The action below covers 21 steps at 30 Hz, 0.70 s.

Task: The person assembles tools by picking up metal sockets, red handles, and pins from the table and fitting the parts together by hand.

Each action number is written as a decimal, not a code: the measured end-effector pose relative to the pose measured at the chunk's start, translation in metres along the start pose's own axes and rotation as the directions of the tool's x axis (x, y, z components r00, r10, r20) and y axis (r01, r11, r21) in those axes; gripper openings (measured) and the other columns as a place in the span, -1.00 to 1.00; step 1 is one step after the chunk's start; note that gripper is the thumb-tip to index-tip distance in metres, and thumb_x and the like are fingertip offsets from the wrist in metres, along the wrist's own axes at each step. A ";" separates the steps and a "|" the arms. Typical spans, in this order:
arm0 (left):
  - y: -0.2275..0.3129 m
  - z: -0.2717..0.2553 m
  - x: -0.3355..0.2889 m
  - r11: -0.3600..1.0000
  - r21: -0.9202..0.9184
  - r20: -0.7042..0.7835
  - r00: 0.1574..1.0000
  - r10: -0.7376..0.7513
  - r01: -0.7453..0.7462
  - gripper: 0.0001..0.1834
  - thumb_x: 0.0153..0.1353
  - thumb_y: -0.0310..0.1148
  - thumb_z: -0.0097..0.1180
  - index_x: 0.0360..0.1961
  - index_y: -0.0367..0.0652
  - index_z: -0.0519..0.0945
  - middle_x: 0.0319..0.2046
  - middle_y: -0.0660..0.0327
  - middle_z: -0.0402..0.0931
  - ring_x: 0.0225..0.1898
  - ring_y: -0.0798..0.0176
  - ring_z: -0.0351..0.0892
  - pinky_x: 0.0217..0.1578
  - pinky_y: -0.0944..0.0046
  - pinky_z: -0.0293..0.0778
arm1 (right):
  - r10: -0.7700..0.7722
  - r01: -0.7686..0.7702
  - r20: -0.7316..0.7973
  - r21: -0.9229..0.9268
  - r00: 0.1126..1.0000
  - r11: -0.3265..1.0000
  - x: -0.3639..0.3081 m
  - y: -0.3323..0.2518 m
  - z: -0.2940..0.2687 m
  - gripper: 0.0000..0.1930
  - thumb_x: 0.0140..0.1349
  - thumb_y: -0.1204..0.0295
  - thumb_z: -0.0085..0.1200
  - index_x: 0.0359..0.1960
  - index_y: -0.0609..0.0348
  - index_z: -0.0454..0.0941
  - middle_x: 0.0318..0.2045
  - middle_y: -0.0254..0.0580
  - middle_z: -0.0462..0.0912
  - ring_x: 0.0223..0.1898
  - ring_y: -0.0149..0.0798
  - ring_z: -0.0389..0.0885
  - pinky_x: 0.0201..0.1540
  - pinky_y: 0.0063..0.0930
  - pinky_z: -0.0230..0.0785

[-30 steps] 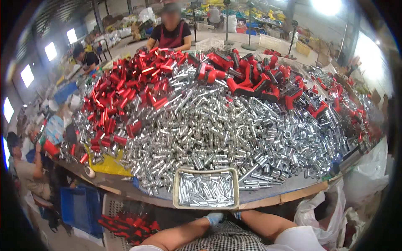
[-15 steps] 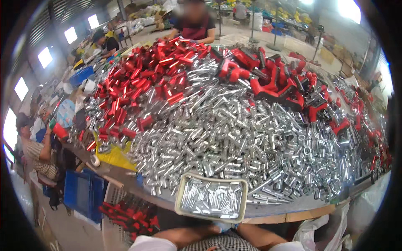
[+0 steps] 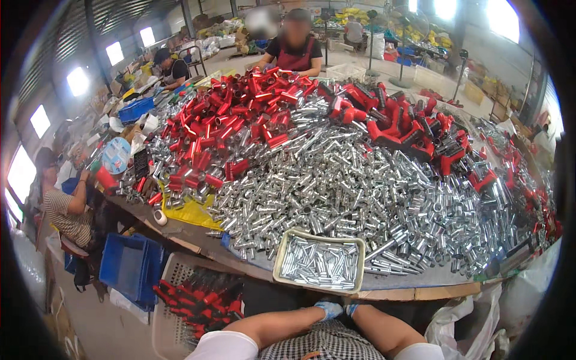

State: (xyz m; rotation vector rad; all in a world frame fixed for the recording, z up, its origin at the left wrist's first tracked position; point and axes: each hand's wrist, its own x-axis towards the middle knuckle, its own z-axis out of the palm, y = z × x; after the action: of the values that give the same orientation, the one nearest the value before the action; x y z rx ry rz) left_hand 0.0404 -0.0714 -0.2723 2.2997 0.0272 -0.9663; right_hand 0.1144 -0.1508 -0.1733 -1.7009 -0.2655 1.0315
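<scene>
Both forearms reach in from the lower edge toward the table's front. My left hand point(image 3: 329, 310), in a blue-and-white glove, is just below the table edge, under the tray. My right hand point(image 3: 351, 309), gloved in the same way and showing only in part, lies close beside it. The fingers of both are hidden, so whether they hold anything does not show. Nearest to them, a cream rectangular tray point(image 3: 318, 289) of slim silver metal pins sits at the table's front edge. Behind it spreads a large heap of silver metal fittings point(image 3: 312, 198).
Red tubes point(image 3: 210, 120) and red tool housings point(image 3: 393, 123) top the heap. Down left are stacked blue crates point(image 3: 129, 270) and a pale basket point(image 3: 161, 324) of red-and-black parts. One person point(image 3: 293, 54) works across the table, another point(image 3: 66, 204) at the left. Clear plastic bags point(image 3: 462, 324) hang right.
The view has shifted, so the table and tray sit further right and higher. More of my forearms and gloves shows now. The tray and heap look otherwise the same.
</scene>
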 end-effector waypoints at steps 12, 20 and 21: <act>-0.018 0.043 0.020 0.958 -0.004 -0.314 0.910 0.271 -0.286 -0.43 0.37 0.05 -0.24 -0.06 -0.16 0.66 0.00 -0.02 0.60 -0.06 0.10 0.63 -0.01 0.13 0.45 | -0.036 0.091 0.188 -0.291 0.981 0.952 -0.003 -0.042 0.003 -0.62 0.17 0.32 0.20 0.01 0.18 0.56 -0.15 -0.08 0.68 -0.20 -0.03 0.66 -0.14 -0.22 0.53; -0.060 -0.034 -0.094 -0.828 -0.518 -0.148 0.976 -0.159 -0.214 -0.38 0.40 0.09 -0.21 0.22 -0.20 0.38 0.08 -0.04 0.51 0.04 -0.04 0.53 0.11 -0.10 0.41 | -0.202 0.678 0.658 -0.734 0.725 0.041 -0.138 -0.078 -0.046 -0.38 -0.16 0.33 0.31 0.08 -0.02 0.53 -0.24 0.10 0.64 -0.38 0.15 0.61 -0.33 -0.10 0.49; -0.068 -0.031 -0.087 -0.944 -0.179 -0.377 0.906 -0.193 -0.276 -0.42 0.41 0.06 -0.22 0.21 -0.17 0.40 0.08 -0.02 0.51 0.04 -0.08 0.51 0.13 -0.13 0.41 | -0.220 0.741 0.739 -0.665 0.636 -0.093 -0.152 -0.086 -0.040 -0.37 -0.19 0.32 0.32 0.07 -0.02 0.54 -0.29 0.10 0.63 -0.42 0.13 0.60 -0.39 -0.11 0.48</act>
State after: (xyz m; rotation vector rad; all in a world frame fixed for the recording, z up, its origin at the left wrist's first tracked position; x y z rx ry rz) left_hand -0.0202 0.0192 -0.2364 -0.3286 0.4845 0.2664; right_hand 0.0793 -0.2378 -0.0209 -2.0696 -2.2372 0.4685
